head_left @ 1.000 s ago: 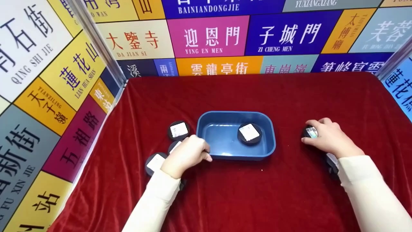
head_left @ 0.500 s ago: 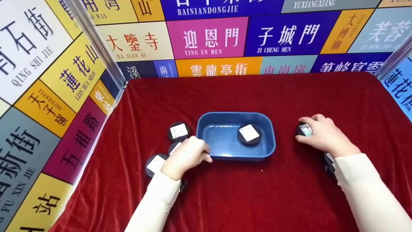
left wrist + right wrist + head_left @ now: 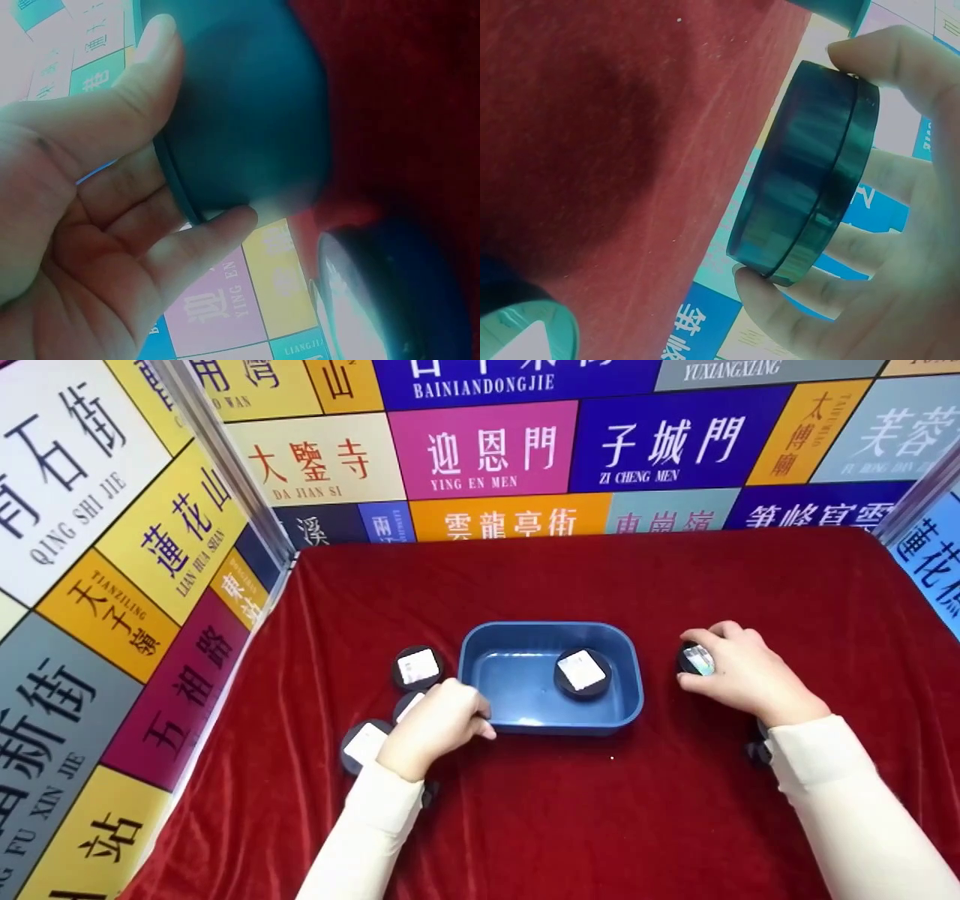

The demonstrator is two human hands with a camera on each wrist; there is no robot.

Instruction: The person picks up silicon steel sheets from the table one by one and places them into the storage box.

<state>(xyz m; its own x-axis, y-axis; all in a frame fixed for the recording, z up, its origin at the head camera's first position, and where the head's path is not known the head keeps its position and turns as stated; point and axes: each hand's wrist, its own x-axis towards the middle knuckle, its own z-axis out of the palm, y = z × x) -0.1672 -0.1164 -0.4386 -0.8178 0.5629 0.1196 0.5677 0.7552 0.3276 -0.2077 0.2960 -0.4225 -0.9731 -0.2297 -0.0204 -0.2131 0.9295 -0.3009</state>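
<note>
My left hand (image 3: 439, 727) grips the near left corner of a blue plastic box (image 3: 551, 727); in the left wrist view the thumb (image 3: 142, 82) lies at the rim. One flat round black jar (image 3: 583, 673) with a white label sits inside the box, toward its right end. To the right of the box, my right hand (image 3: 750, 675) holds another round black jar (image 3: 697, 660) by its edge. The right wrist view shows this jar (image 3: 802, 172) between thumb and fingers, with a dark shadow on the cloth beside it.
Left of the box lie more black jars: one at the back (image 3: 418, 666), one partly hidden by my left hand (image 3: 406, 705), one nearer (image 3: 365, 744). Another jar (image 3: 536, 330) shows low in the right wrist view. Red cloth (image 3: 585, 825) covers the table; printed panels (image 3: 487, 450) stand behind.
My right hand has moved left toward the box with the jar in its grip. My left hand stays at the box's corner, and the box has not moved.
</note>
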